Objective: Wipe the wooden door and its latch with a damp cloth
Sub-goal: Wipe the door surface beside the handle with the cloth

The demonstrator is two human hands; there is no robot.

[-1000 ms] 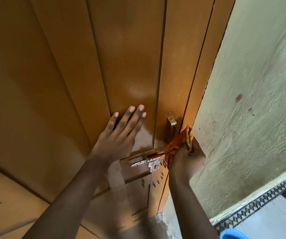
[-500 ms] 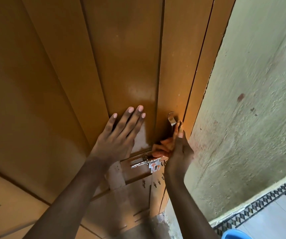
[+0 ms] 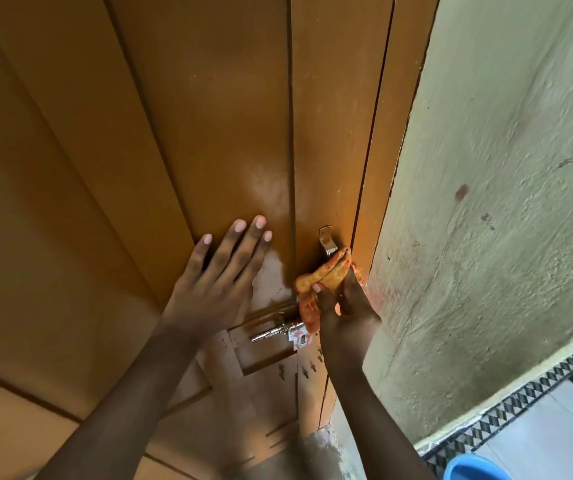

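An orange cloth (image 3: 323,278), crumpled and damp-looking, is gripped in the right hand (image 3: 345,306) and pressed against the door's edge beside a metal hook (image 3: 326,241), above the shiny latch (image 3: 278,332). The glossy brown wooden door (image 3: 209,116) is panelled, with wet smears. The left hand (image 3: 219,275) is laid flat on it, fingers straight. A rough pale-green wall (image 3: 503,202) is seen alongside.

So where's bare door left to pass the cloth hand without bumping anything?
Free: the panels above the left hand and above the hook, up the door. Crowded: below the right hand and cloth, where the bolt, tag and screws cluster.
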